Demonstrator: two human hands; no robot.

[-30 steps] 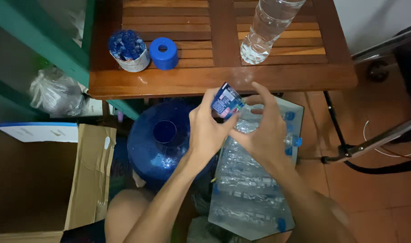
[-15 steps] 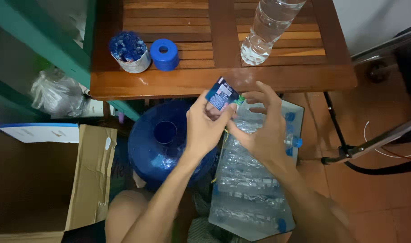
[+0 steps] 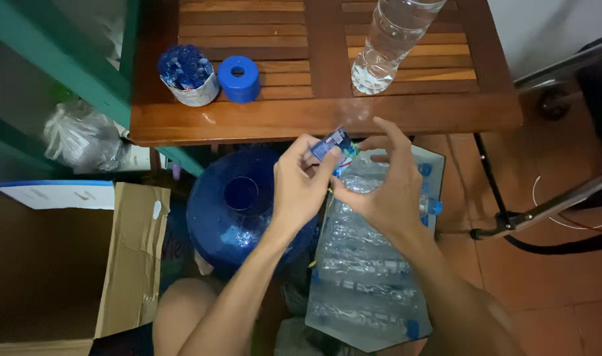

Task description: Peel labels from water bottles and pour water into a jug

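Two hands: left hand [image 3: 301, 188], right hand [image 3: 387, 191]. One small blue label [image 3: 331, 144] between them. One wooden surface [image 3: 327, 115], far. On it: one clear bottle [image 3: 387, 46] right, one blue cap [image 3: 239, 78], one cup of blue caps [image 3: 187, 74] left. One large blue jug [image 3: 238, 211] near. One shrink-wrapped bottle pack [image 3: 370, 277], count inside unclear. One cardboard box [image 3: 126, 257] left.

A blue, white and red printed label [image 3: 330, 144] is seen above a deep blue water jug [image 3: 235, 204], with a blue cap [image 3: 239, 78] on a reddish-brown slatted wooden table [image 3: 314, 112] beside a clear bottle [image 3: 390, 43].
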